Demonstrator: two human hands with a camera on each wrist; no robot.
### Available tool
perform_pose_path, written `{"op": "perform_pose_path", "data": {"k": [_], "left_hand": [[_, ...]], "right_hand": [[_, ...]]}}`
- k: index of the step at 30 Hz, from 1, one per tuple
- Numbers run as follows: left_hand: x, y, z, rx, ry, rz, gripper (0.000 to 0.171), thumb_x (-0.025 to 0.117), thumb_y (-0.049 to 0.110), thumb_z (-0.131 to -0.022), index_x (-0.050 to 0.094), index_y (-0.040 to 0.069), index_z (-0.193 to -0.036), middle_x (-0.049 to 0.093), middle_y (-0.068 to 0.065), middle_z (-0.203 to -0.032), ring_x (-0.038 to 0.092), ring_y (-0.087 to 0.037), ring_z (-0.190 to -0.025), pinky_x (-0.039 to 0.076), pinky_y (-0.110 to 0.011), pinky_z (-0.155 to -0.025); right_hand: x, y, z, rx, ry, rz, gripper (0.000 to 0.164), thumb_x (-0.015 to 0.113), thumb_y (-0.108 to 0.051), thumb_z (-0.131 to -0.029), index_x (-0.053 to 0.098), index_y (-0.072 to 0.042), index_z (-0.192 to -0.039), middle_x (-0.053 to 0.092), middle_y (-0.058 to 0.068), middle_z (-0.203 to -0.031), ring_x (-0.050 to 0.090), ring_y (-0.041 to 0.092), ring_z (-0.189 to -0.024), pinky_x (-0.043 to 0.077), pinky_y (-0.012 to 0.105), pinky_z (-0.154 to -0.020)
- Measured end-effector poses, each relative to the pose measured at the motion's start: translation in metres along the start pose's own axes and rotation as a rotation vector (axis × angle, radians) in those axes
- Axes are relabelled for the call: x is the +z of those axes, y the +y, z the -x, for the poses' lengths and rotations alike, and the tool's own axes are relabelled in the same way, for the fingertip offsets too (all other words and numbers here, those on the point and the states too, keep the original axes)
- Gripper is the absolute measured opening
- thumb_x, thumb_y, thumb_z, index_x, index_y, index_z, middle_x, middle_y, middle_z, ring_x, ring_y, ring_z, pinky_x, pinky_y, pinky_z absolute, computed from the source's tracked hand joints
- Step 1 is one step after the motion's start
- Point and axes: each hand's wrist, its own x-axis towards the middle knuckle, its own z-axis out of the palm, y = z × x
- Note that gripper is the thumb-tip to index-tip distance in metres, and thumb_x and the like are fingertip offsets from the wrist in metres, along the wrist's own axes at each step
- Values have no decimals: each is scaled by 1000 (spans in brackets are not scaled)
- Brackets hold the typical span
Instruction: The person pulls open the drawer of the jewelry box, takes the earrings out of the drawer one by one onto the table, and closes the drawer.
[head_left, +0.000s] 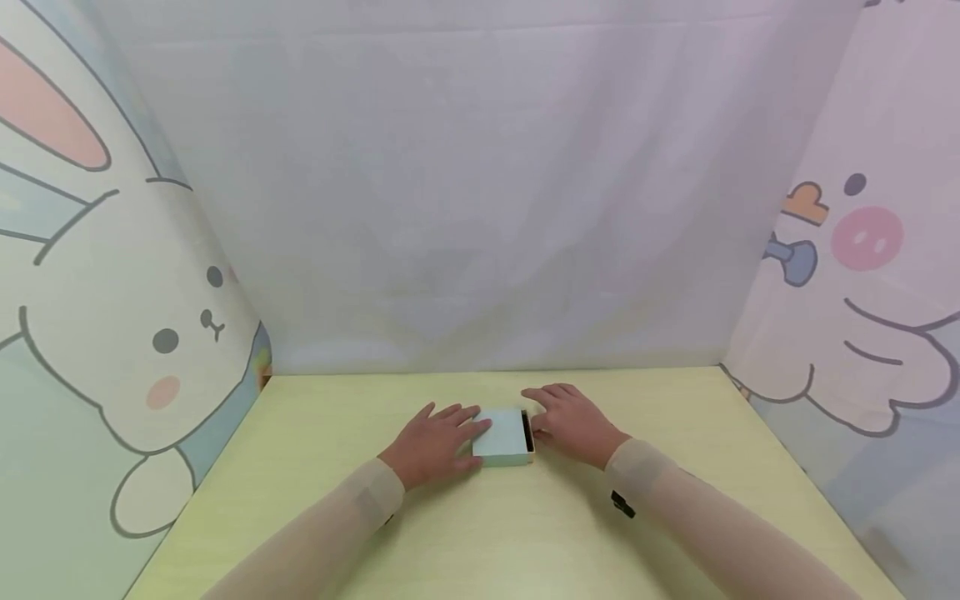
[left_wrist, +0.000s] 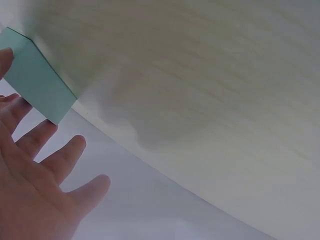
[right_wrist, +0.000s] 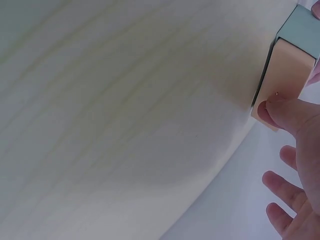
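Observation:
A pale mint box (head_left: 501,435) with a sliding drawer lies on the table. Its drawer, with a peach-coloured end (right_wrist: 286,75), sticks out a little on the right, and a dark gap shows inside. My left hand (head_left: 435,446) rests on the box's left part, index finger straight over the top and thumb against the near side (left_wrist: 37,75). The other fingers are spread near the far left corner. At the drawer's end my right hand (head_left: 573,425) pinches low with thumb and index finger; its other fingers stay off the box. What exactly sits between those fingertips is hidden.
The light wood-look table (head_left: 495,533) reaches back to a plain white cloth (head_left: 465,208). Cloth sides printed with a rabbit (head_left: 127,333) and a pig (head_left: 862,317) flank it left and right.

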Motion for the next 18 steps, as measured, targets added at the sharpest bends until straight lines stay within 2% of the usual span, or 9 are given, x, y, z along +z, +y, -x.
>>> {"op": "perform_pose_path", "data": {"k": [9, 18], "left_hand": [[1, 0, -1, -12, -18, 18, 66, 70, 61, -115, 58, 36, -175, 58, 2, -183, 60, -28, -168, 47, -71, -138], [0, 0, 0, -7, -19, 23, 66, 70, 61, -115, 58, 35, -175, 58, 1, -184, 59, -29, -168, 47, -72, -137]], "right_hand": [[3, 9, 11, 19, -10, 11, 10, 101, -27, -96, 92, -29, -94, 80, 8, -153, 80, 30, -133, 66, 51, -119], [-4, 17, 22, 23, 10, 27, 14, 104, -23, -92, 91, -28, -90, 82, 10, -150, 82, 31, -128, 68, 51, -114]]}}
